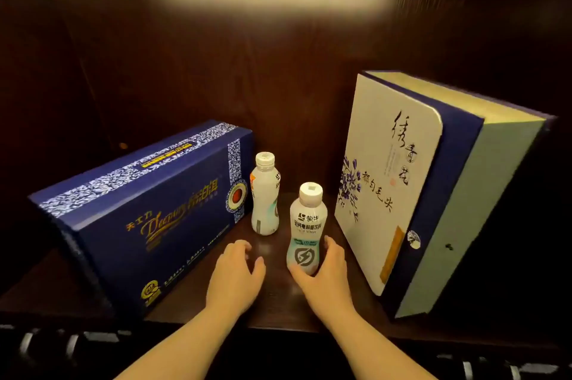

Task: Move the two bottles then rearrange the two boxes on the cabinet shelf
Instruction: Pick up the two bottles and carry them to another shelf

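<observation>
Two white drink bottles stand upright on the dark wooden shelf (272,311). The near bottle (307,225) has a grey lightning logo; my right hand (322,274) wraps around its lower part, thumb and fingers on either side. The far bottle (265,194) stands beside the dark blue box (145,215), which lies long and low at the left with gold lettering. My left hand (236,274) hovers over the shelf in front of the far bottle, fingers spread, holding nothing. A white and blue box (393,175) with flower print stands upright at the right.
The dark wooden back wall (278,70) of the cabinet closes off the shelf behind the bottles. The shelf's front edge runs just under my wrists. Bare shelf shows between the two boxes around the bottles.
</observation>
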Demonstrator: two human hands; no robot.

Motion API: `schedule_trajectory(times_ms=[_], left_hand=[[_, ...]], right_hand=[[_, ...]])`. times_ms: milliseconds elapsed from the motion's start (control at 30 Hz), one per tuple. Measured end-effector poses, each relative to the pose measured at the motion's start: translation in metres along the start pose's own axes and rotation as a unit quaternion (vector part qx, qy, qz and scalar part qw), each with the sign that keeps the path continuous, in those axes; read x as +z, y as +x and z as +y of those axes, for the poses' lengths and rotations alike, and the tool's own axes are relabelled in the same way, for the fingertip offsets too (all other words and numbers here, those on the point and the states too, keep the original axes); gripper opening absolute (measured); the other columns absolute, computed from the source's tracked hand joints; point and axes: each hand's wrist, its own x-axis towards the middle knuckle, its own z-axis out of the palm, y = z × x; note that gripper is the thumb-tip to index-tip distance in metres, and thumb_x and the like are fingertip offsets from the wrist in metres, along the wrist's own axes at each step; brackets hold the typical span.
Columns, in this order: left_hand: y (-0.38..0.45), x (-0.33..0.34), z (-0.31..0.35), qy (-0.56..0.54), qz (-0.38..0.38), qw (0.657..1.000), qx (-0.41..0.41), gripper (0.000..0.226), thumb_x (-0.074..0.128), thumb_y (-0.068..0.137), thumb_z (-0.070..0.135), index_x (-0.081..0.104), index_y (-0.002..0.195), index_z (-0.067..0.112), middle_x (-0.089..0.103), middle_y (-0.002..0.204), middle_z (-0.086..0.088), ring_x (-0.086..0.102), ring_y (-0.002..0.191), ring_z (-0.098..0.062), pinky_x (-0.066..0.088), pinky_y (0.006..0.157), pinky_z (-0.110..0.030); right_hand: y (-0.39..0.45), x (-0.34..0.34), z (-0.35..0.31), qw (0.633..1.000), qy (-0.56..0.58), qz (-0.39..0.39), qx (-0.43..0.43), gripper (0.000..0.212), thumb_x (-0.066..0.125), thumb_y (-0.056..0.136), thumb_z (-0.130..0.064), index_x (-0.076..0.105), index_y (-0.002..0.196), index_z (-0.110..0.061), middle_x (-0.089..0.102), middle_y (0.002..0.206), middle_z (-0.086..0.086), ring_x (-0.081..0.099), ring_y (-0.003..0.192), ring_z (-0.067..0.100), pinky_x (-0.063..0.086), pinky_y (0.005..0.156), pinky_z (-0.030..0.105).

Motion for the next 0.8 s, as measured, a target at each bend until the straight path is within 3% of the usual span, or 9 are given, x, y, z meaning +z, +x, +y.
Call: schedule_trajectory(times_ms=[167, 333, 500, 667, 800], left_hand=[[0.024, 0.022, -0.007, -0.092, 0.066, 0.994, 0.004, 0.048, 0.067, 0.087, 0.04, 0.048, 0.127, 0.024, 0.052, 0.115, 0.007, 0.055, 0.106, -0.012, 0.051, 0.085, -0.033], [0.056, 0.039, -0.007, -0.133, 0.103, 0.986, 0.0, 0.069, 0.073, 0.083, 0.04, 0.04, 0.138, 0.015, 0.048, 0.133, -0.002, 0.045, 0.125, -0.02, 0.044, 0.098, -0.038], [0.085, 0.051, 0.002, -0.16, 0.095, 0.983, -0.008, 0.089, 0.076, 0.075, 0.048, 0.031, 0.145, 0.015, 0.041, 0.145, -0.006, 0.038, 0.135, -0.026, 0.04, 0.105, -0.045], [0.105, 0.059, 0.008, -0.177, 0.08, 0.981, -0.024, 0.098, 0.081, 0.069, 0.053, 0.028, 0.145, 0.019, 0.046, 0.145, -0.007, 0.045, 0.131, -0.028, 0.045, 0.101, -0.053], [0.108, 0.06, 0.01, -0.162, 0.085, 0.982, -0.038, 0.077, 0.079, 0.07, 0.055, 0.033, 0.123, 0.026, 0.058, 0.127, -0.006, 0.059, 0.111, -0.03, 0.052, 0.088, -0.052]], right_hand=[[0.021, 0.018, 0.003, 0.999, 0.033, 0.031, -0.011, 0.108, 0.084, 0.068, -0.051, 0.026, 0.154, -0.024, 0.04, 0.149, -0.004, 0.043, 0.137, 0.017, 0.048, 0.107, 0.043], [0.034, 0.031, 0.01, 0.998, 0.032, 0.05, -0.014, 0.082, 0.081, 0.074, -0.043, 0.04, 0.142, -0.026, 0.054, 0.126, -0.009, 0.056, 0.122, 0.016, 0.052, 0.101, 0.045], [0.051, 0.034, 0.011, 0.998, 0.037, 0.044, -0.017, 0.075, 0.079, 0.076, -0.043, 0.042, 0.14, -0.027, 0.058, 0.124, -0.009, 0.059, 0.116, 0.014, 0.055, 0.096, 0.042], [0.058, 0.036, 0.016, 0.998, 0.034, 0.045, -0.017, 0.074, 0.075, 0.074, -0.05, 0.043, 0.138, -0.032, 0.058, 0.12, -0.015, 0.059, 0.11, 0.006, 0.054, 0.088, 0.03], [0.057, 0.037, 0.017, 0.998, 0.03, 0.045, -0.02, 0.075, 0.075, 0.075, -0.051, 0.041, 0.139, -0.034, 0.055, 0.118, -0.019, 0.057, 0.109, 0.004, 0.051, 0.086, 0.026]])
